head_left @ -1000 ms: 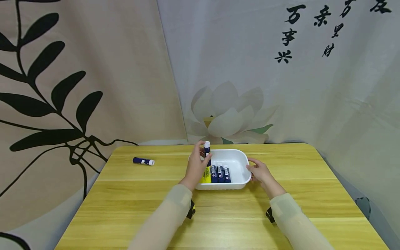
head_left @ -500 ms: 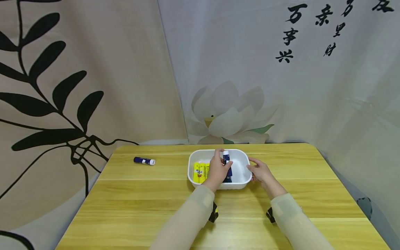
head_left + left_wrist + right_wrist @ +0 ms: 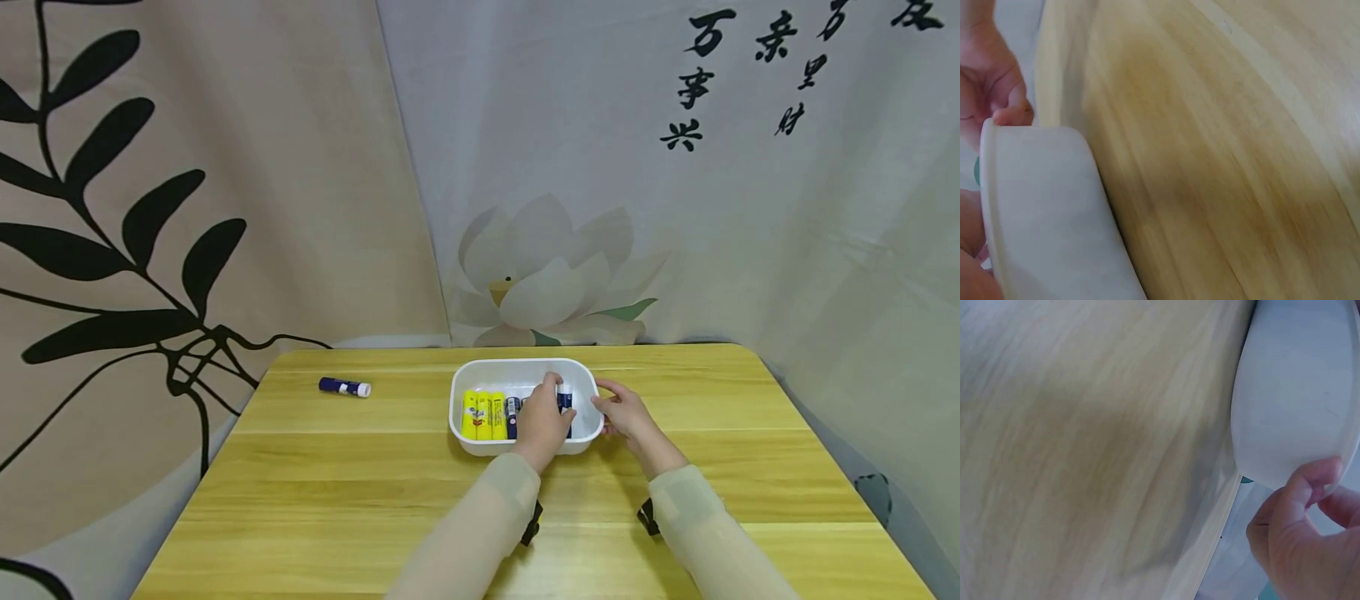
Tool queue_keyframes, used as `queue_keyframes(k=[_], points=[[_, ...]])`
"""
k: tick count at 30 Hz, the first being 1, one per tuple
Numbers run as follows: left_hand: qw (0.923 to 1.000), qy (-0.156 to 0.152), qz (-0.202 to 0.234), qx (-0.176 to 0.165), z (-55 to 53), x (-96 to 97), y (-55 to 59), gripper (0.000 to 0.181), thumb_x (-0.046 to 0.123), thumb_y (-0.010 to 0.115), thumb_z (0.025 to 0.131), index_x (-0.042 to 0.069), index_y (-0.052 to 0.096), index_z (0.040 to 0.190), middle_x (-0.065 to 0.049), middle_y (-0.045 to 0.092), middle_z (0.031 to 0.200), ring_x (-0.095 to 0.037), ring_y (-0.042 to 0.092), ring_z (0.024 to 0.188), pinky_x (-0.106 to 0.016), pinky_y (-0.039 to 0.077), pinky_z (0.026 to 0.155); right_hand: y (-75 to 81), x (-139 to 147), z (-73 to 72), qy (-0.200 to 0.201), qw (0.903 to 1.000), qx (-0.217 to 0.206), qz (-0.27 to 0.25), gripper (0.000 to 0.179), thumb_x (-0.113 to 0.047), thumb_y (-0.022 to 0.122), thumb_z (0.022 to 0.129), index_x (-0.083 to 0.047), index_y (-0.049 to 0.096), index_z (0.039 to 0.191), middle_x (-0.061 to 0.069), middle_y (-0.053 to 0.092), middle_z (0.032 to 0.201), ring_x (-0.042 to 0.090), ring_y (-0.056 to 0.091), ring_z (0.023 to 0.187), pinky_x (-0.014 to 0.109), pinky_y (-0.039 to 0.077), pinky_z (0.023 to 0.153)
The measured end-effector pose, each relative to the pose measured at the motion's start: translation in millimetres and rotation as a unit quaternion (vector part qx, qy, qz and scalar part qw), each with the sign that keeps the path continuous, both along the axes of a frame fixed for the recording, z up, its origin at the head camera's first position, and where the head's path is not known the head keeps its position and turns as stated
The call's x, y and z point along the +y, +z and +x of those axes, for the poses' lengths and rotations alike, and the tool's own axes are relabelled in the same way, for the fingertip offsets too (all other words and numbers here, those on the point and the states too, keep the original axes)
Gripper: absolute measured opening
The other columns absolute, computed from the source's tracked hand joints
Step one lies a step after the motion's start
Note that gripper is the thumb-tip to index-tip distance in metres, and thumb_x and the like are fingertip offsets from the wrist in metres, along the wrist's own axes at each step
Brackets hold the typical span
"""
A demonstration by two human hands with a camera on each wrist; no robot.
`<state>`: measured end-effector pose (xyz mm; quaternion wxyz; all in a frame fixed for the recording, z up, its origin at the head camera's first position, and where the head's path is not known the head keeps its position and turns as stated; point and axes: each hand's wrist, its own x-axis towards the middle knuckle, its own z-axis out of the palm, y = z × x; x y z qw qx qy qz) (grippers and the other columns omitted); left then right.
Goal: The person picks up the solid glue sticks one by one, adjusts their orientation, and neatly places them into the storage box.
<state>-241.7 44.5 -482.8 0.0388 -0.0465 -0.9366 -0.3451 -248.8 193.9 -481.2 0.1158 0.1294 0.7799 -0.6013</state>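
Observation:
Inside a white plastic tray (image 3: 491, 447), my left hand (image 3: 542, 425) holds a navy glue stick (image 3: 565, 402) at the right end of a row. Its fingers hide part of that stick and the ones beside it. Several yellow sticks (image 3: 483, 415) lie side by side at the tray's left, and another navy glue stick (image 3: 512, 417) shows right of them. My right hand (image 3: 626, 412) pinches the tray's right rim. In the right wrist view, that hand's thumb and fingers (image 3: 1319, 470) close over the edge of the tray wall (image 3: 1297, 394).
A loose navy glue stick with a white cap (image 3: 343, 386) lies at the back left of the wooden table (image 3: 360, 500). Behind the table's far edge hangs a printed curtain (image 3: 315, 208).
My left hand has carried the navy glue stick from over the tray's left part, rightward and down to the row's right end. The right hand stays on the rim.

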Motion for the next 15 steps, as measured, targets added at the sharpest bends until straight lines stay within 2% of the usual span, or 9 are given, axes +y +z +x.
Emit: queue_keyframes(k=[4, 8, 11, 15], points=[[0.9982, 0.012, -0.058, 0.01, -1.0, 2.7, -1.4, 0.049, 0.028, 0.077, 0.079, 0.02, 0.051, 0.119, -0.005, 0.067, 0.104, -0.024, 0.06, 0.093, -0.039, 0.051, 0.075, 1.1, 0.5, 0.4, -0.001, 1.0, -0.001, 0.002, 0.046, -0.015, 0.051, 0.098, -0.01, 0.041, 0.142, 0.017, 0.049, 0.104, 0.017, 0.056, 0.072, 0.03, 0.052, 0.062], [0.9926, 0.023, -0.119, 0.0, -2.6, 4.4, -0.2, 0.052, 0.032, 0.077, 0.078, 0.017, 0.058, 0.123, -0.008, 0.057, 0.113, -0.024, 0.052, 0.1, -0.041, 0.049, 0.085, 1.3, 0.4, 0.5, -0.003, 1.0, -0.001, 0.003, 0.046, -0.016, 0.051, 0.098, -0.011, 0.041, 0.142, 0.017, 0.05, 0.104, 0.017, 0.057, 0.072, 0.03, 0.053, 0.062], [0.9857, 0.024, -0.166, -0.007, -3.7, 5.9, 1.7, 0.054, 0.034, 0.078, 0.076, 0.016, 0.061, 0.124, -0.009, 0.05, 0.115, -0.024, 0.048, 0.101, -0.041, 0.048, 0.087, 0.7, 0.1, 0.9, -0.002, 1.0, 0.0, 0.001, 0.046, -0.015, 0.051, 0.097, -0.01, 0.041, 0.142, 0.018, 0.05, 0.105, 0.017, 0.058, 0.071, 0.03, 0.053, 0.062], [0.9803, 0.018, -0.196, -0.018, -5.6, 7.8, 3.8, 0.052, 0.036, 0.079, 0.075, 0.019, 0.062, 0.122, -0.009, 0.049, 0.115, -0.023, 0.05, 0.101, -0.04, 0.049, 0.084, -0.2, -0.1, 1.4, -0.001, 1.0, -0.001, -0.002, 0.046, -0.015, 0.051, 0.098, -0.01, 0.041, 0.142, 0.02, 0.05, 0.106, 0.018, 0.058, 0.072, 0.031, 0.053, 0.063]])
